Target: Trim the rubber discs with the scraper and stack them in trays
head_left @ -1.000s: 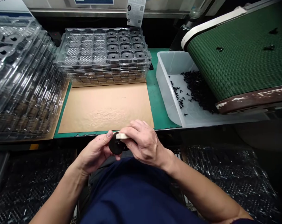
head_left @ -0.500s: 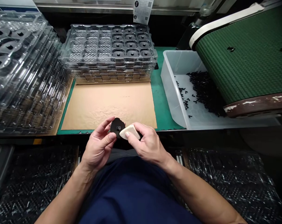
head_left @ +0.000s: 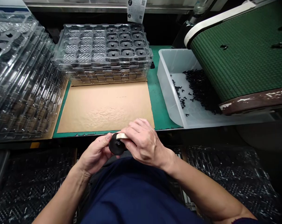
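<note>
A round black part [head_left: 115,147] with a small hub is held at its left edge by my left hand [head_left: 96,152], thumb on top and fingers beneath. My right hand [head_left: 143,141] is closed on a cream-coloured pad [head_left: 121,136], most of it hidden under the fingers. The pad's visible end touches the upper right of the black part. Both hands are just in front of the table edge, near the cardboard sheet [head_left: 106,105].
Clear trays [head_left: 101,67] with round black parts stand behind the cardboard. A taller tray stack [head_left: 22,81] is at the left. At the right, a translucent bin [head_left: 171,93] holds small black pieces below a green conveyor belt [head_left: 238,53].
Both hands have moved down slightly with the black part. My right hand has turned over, its back now facing up, and covers more of the pad. Small pieces on the belt have shifted left.
</note>
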`<state>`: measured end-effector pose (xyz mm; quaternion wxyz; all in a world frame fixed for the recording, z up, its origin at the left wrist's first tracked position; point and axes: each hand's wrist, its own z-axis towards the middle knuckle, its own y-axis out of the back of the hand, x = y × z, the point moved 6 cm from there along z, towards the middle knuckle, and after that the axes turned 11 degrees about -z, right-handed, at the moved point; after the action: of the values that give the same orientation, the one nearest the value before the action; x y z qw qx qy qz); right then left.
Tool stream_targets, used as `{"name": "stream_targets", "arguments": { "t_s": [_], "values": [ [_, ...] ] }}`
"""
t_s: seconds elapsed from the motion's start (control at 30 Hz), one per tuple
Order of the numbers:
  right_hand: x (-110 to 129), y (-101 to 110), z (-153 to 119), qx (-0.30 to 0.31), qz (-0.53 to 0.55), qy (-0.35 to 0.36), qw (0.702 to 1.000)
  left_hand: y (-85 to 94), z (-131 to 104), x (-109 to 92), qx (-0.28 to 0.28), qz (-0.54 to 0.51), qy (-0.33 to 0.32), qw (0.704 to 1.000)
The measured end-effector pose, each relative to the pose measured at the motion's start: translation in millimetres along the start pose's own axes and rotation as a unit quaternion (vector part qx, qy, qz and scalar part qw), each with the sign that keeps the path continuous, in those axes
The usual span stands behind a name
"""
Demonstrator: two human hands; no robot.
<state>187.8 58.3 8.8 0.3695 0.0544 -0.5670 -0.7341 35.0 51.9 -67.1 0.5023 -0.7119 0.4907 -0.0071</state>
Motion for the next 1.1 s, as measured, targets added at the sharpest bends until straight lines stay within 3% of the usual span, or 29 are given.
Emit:
{"name": "stream_targets", "arguments": {
  "t_s": [0.13, 0.3, 0.37, 0.43, 0.5, 0.6, 0.7, 0.83, 1.1],
  "values": [
    [5, -2, 0, 0.009, 0.014, 0.067, 0.998, 4.9, -1, 16, 0.011, -0.022, 0.072, 0.997],
    [8, 0, -1, -0.003, 0.048, 0.156, 0.987, 0.1, 1, 23, 0.045, -0.06, 0.092, 0.993],
    [0, -2, 0, -0.021, 0.05, 0.101, 0.993, -1.2, 4, 14, 0.028, -0.078, 0.042, 0.996],
    [-14, -6, 1, -0.041, 0.068, -0.036, 0.996, 1.3, 7, 0, -0.016, -0.081, -0.05, 0.995],
    [-24, -15, -2, -0.02, 0.129, -0.172, 0.976, 3.2, 7, -10, -0.056, -0.057, -0.129, 0.988],
    [-18, -25, -2, 0.033, 0.238, -0.248, 0.938, 0.3, 6, -15, -0.075, -0.003, -0.184, 0.98],
    [-9, -16, 4, 0.004, 0.257, -0.218, 0.941, -4.5, 1, -20, -0.083, 0.016, -0.231, 0.969],
    [-10, -5, 8, -0.033, 0.165, -0.155, 0.973, -7.0, -7, -27, -0.095, 0.016, -0.255, 0.962],
    [-14, 3, 8, -0.043, 0.023, -0.073, 0.996, -1.6, -8, -13, -0.045, 0.001, -0.126, 0.991]
  ]
}}
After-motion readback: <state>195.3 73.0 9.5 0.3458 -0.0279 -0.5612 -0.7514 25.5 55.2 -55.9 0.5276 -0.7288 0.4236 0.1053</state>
